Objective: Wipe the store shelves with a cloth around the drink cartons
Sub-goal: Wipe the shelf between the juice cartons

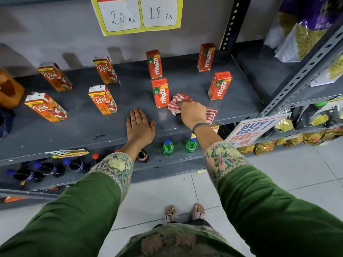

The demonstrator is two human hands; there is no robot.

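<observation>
A dark grey shelf [185, 82] holds several upright drink cartons. Orange Real cartons [102, 99] stand on the left, red Maaza cartons [160, 92] on the right. My right hand [192, 112] grips a red-and-white checked cloth [175, 103] and presses it on the shelf just right of the front Maaza carton, between it and another Maaza carton [220, 85]. My left hand [139, 125] lies flat, fingers straight, on the shelf near its front edge, between the front Real carton and the front Maaza carton.
A lower shelf carries dark cola bottles [50, 169] and green bottles [168, 147]. A slotted upright [297, 80] separates a snack rack with packets [304, 30] at right. A "Buy 1 Get 1" sign [252, 129] hangs by my right wrist. Price tags [137, 13] hang above.
</observation>
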